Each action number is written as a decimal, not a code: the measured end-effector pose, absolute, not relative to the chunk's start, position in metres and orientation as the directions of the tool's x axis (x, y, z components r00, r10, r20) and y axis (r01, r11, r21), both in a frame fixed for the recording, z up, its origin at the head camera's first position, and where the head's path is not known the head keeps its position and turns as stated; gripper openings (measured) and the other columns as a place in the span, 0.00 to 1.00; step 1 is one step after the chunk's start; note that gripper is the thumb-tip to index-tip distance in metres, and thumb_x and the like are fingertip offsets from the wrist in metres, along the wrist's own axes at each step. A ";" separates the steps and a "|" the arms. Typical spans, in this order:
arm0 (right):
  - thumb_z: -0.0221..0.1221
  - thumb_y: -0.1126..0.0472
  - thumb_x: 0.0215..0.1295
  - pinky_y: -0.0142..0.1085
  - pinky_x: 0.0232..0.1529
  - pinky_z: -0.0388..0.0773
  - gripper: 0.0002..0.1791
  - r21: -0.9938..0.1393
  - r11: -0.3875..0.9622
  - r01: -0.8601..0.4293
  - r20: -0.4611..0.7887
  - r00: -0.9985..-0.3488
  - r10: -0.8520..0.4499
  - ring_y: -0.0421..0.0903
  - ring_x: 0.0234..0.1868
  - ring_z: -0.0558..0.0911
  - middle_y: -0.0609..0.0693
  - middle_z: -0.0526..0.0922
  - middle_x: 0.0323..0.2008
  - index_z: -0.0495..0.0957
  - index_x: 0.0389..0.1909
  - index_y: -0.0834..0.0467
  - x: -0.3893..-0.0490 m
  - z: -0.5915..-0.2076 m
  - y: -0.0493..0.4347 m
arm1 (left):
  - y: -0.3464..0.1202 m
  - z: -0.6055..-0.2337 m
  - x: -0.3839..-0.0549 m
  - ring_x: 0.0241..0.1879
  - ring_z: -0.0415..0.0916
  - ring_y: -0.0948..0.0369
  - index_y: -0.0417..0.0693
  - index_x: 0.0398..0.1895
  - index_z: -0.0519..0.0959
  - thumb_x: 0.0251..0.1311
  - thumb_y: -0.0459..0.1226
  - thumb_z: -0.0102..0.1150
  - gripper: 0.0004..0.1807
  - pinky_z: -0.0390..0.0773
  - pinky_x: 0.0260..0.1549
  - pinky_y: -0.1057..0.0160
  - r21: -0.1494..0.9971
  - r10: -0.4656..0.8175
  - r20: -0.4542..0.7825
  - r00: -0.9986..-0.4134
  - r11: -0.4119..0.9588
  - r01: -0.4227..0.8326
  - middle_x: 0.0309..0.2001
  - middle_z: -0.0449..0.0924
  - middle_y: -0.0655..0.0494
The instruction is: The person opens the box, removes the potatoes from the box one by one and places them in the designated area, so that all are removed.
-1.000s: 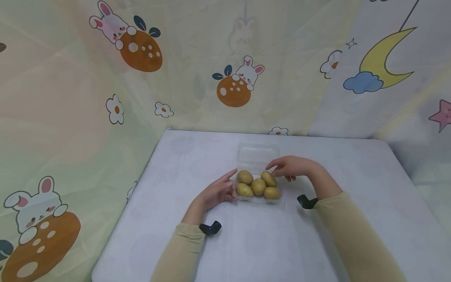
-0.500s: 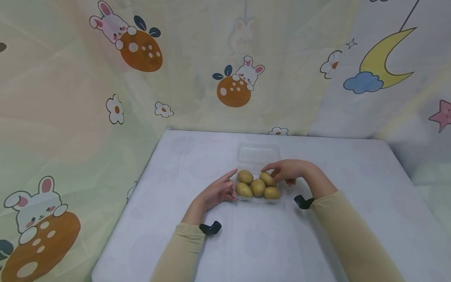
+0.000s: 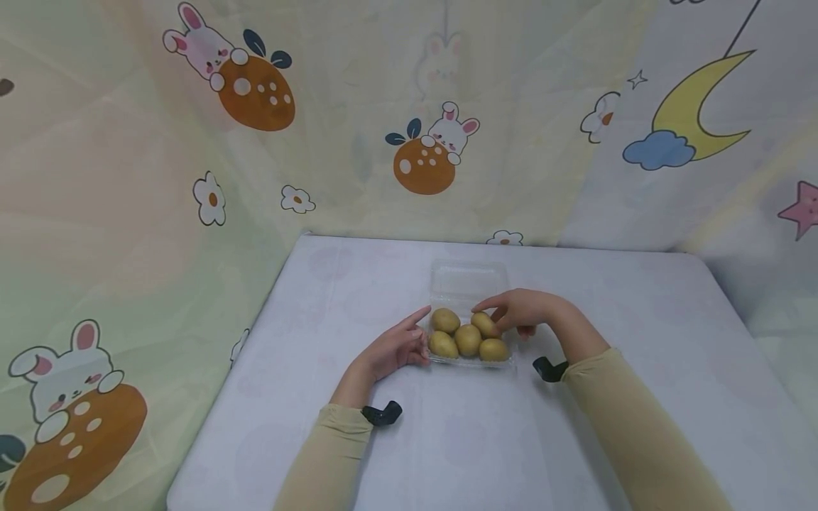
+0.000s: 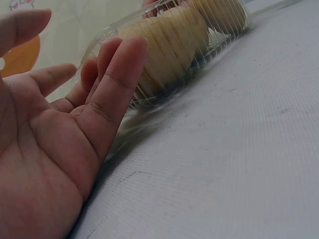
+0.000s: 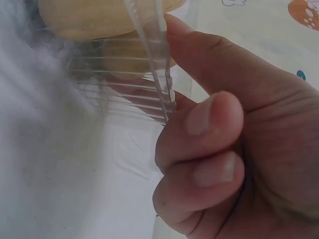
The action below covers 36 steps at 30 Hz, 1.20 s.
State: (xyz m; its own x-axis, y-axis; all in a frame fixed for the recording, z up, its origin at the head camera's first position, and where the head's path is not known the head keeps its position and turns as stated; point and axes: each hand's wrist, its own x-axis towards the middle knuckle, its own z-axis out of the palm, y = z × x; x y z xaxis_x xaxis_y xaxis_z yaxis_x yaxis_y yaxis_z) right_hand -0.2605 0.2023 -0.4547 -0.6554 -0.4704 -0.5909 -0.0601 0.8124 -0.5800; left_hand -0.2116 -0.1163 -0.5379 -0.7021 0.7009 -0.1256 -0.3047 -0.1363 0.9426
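Several yellow-brown potatoes (image 3: 468,341) lie in a clear plastic clamshell box (image 3: 469,363), its lid (image 3: 469,279) folded back behind it. My right hand (image 3: 527,309) reaches in from the right and holds the back-right potato (image 3: 483,324) between thumb and forefinger. In the right wrist view, the other fingers (image 5: 199,174) curl outside the ribbed box wall. My left hand (image 3: 395,350) rests at the left side of the box, forefinger pointing along it. The left wrist view has its loosely bent fingers (image 4: 117,84) against the wall, holding nothing.
The box stands on a table (image 3: 447,440) covered in white cloth. Behind and to the left hangs a curtain (image 3: 345,142) printed with rabbits and flowers. A small black wrist camera (image 3: 382,413) sits on the left wrist, another black camera (image 3: 549,369) on the right.
My right hand has moved slightly left and down onto the back-right potato, which has shifted a little left. Over the last half second almost nothing moves. The left hand stays in place.
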 end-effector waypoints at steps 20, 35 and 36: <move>0.64 0.55 0.64 0.37 0.23 0.78 0.28 -0.607 0.783 -0.137 -0.483 -0.719 -0.500 0.45 0.17 0.75 0.50 0.82 0.55 0.72 0.63 0.31 -0.258 -0.449 0.209 | -0.115 -0.538 -0.212 0.37 0.79 0.62 0.59 0.80 0.45 0.75 0.39 0.42 0.34 0.84 0.46 0.59 0.938 0.691 -0.139 -0.709 -0.138 -0.318 0.38 0.72 0.58; 0.67 0.49 0.62 0.40 0.27 0.78 0.30 -0.694 0.710 -0.119 -0.406 -0.751 -0.522 0.47 0.22 0.76 0.53 0.80 0.56 0.70 0.64 0.31 -0.254 -0.446 0.229 | -0.116 -0.538 -0.211 0.37 0.78 0.63 0.60 0.80 0.45 0.75 0.39 0.41 0.34 0.84 0.46 0.60 0.942 0.695 -0.132 -0.707 -0.134 -0.308 0.38 0.72 0.58; 0.67 0.49 0.62 0.39 0.28 0.79 0.30 -0.694 0.710 -0.120 -0.397 -0.758 -0.517 0.47 0.22 0.77 0.52 0.80 0.56 0.70 0.64 0.31 -0.253 -0.446 0.232 | -0.116 -0.537 -0.211 0.37 0.78 0.63 0.59 0.80 0.45 0.75 0.39 0.41 0.34 0.84 0.46 0.60 0.942 0.694 -0.133 -0.707 -0.134 -0.308 0.38 0.71 0.58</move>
State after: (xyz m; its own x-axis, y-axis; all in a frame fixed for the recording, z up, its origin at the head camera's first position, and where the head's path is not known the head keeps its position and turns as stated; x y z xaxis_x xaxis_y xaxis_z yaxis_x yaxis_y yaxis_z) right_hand -0.2531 0.2322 -0.4463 -0.7580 -0.5172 -0.3974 -0.1203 0.7097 -0.6942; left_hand -0.2106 -0.1157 -0.5374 -0.7074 0.6943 -0.1325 -0.3083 -0.1343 0.9418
